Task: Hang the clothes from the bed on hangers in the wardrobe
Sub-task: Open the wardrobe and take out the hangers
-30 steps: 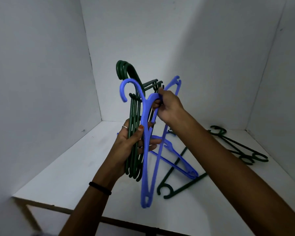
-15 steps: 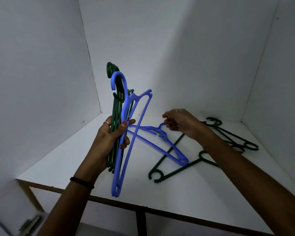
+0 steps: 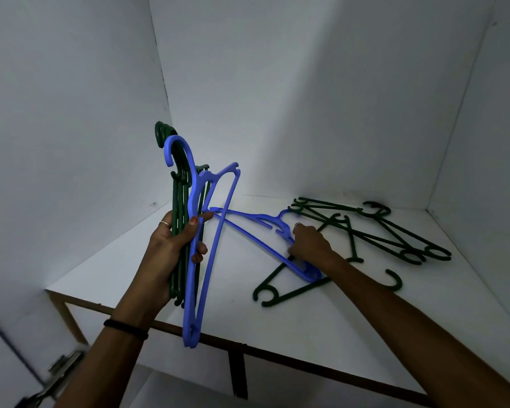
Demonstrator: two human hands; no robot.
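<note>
We look down into a white wardrobe compartment (image 3: 306, 98) with a white shelf (image 3: 165, 260) as its floor. The left hand (image 3: 171, 251) holds a bundle of hangers upright above the shelf's front edge: its grip is wrapped round them, thumb across the front, fingers curled behind. The nearest of these is the blue hanger (image 3: 202, 245), its long axis running nearly vertical, hook at 12 o'clock and curling toward 9 o'clock, one shoulder tip at 6 o'clock below the shelf edge. Behind it stand the dark green hangers (image 3: 178, 219), parallel to it, hooks likewise at 12 o'clock. A dark band (image 3: 125, 329) circles the left wrist.

The right hand (image 3: 309, 244) reaches to the middle of the shelf, and its grip closes on the second blue hanger (image 3: 256, 231), which lies almost flat. This hanger's long axis runs from about 10 o'clock to 4 o'clock; its hook points toward 1 o'clock.

Under it lies one green hanger (image 3: 280, 293), with a shoulder loop at 7 o'clock. At 2 o'clock from the right hand, further green hangers (image 3: 395, 240) lie crossed in a loose heap, near the compartment's right wall. A metal hinge (image 3: 62, 369) shows, blurred, at lower left.
</note>
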